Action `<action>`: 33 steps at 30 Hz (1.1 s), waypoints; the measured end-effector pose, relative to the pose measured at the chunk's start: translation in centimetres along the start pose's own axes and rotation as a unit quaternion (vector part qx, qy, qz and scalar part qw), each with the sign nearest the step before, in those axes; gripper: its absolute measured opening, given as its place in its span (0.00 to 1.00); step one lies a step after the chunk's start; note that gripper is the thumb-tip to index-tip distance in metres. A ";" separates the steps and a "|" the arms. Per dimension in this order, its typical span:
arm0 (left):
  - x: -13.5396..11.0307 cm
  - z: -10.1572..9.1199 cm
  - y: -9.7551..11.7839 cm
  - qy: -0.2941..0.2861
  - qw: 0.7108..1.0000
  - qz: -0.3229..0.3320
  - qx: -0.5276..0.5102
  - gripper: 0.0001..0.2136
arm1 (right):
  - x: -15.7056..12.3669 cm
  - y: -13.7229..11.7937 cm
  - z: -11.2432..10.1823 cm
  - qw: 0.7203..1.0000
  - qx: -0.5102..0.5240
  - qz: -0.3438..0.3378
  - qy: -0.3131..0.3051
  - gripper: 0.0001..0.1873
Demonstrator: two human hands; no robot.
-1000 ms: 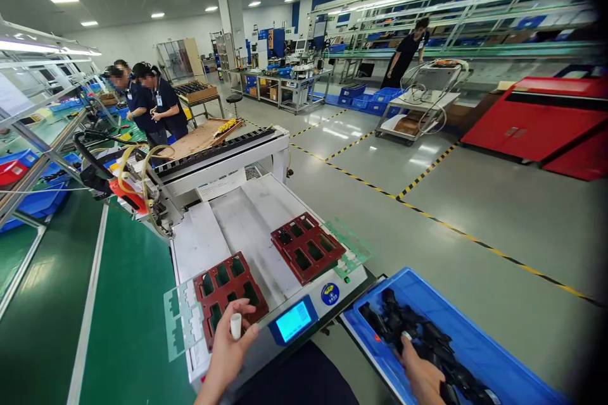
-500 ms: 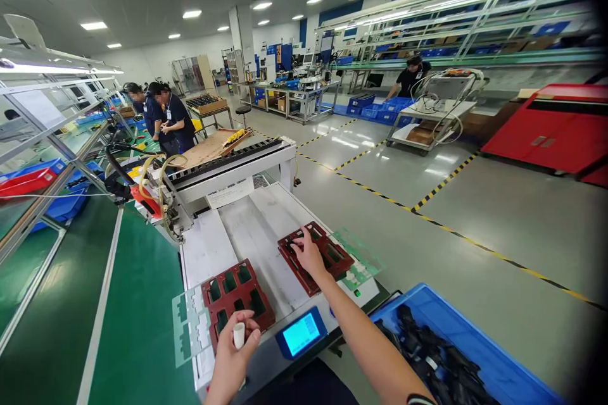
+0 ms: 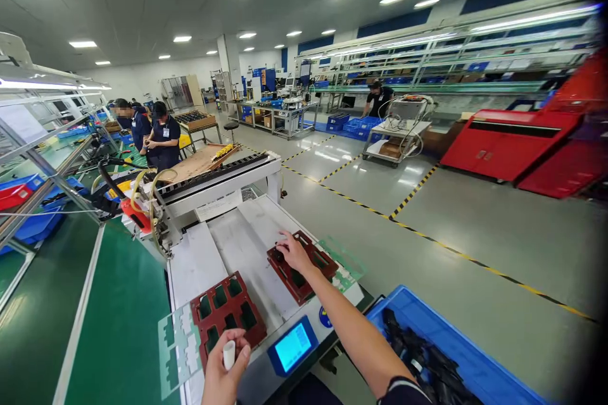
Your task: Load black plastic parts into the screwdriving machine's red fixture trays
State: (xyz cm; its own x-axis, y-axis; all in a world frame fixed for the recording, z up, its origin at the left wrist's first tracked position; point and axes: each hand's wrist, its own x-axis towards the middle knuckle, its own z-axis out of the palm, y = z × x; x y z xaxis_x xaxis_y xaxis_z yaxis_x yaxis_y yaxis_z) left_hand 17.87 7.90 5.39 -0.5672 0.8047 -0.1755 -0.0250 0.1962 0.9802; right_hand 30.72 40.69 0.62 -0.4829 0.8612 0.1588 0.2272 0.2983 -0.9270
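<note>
Two bare hands over a benchtop machine: L hand (image 3: 224,372) low in view, fingers curled and pinching a short white cylinder (image 3: 229,354) (plastic or ceramic, can't tell), held upright just off the near edge of a dark red fixture (image 3: 228,310); R hand (image 3: 294,254) reached forward, fingers loosely spread, fingertips down on a second dark red fixture (image 3: 304,281), no clear grip. Step in hand, by the look: R hand working at that 2nd fixture, L hand occupied w/ the cylinder. Next move calls for a firm pinch on the smooth cylinder and a steady R hand on the fixture frame. Both fixtures matte, rubbery-looking blocks w/ rectangular pockets, green inside, lying apart on a pale metal machine bed (image 3: 237,253). Thin green perforated sheets (image 3: 178,354) beside each fixture, outer edges. Near edge: blue-lit digital display (image 3: 293,347) set in a grey panel. Right of R arm, blue plastic crate (image 3: 427,310) heaped w/ black moulded parts (image 3: 422,354). Beyond the bed, white gantry (image 3: 223,183) w/ black cable chain and amber tubing (image 3: 142,202). Left, green bench mat (image 3: 118,329). Further off, two co-workers (image 3: 164,142) in dark uniforms at a workbench, hands their own; wheeled cart (image 3: 394,139), red cabinets (image 3: 503,145), yellow-black floor tape (image 3: 456,253).
</note>
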 end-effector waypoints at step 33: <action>-0.8 -0.6 6.0 -0.007 0.989 0.147 0.023 0.26 | -18.6 -18.0 2.5 0.929 0.311 0.110 -0.166 0.27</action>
State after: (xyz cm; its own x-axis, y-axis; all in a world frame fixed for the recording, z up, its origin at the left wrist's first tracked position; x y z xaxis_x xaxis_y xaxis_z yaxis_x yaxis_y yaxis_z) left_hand 17.68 8.15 11.46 -0.5335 0.8381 0.1142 0.1763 -0.0218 0.9841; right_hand 33.52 18.33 13.54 -0.7406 0.6676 -0.0764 -0.1314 -0.2553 -0.9579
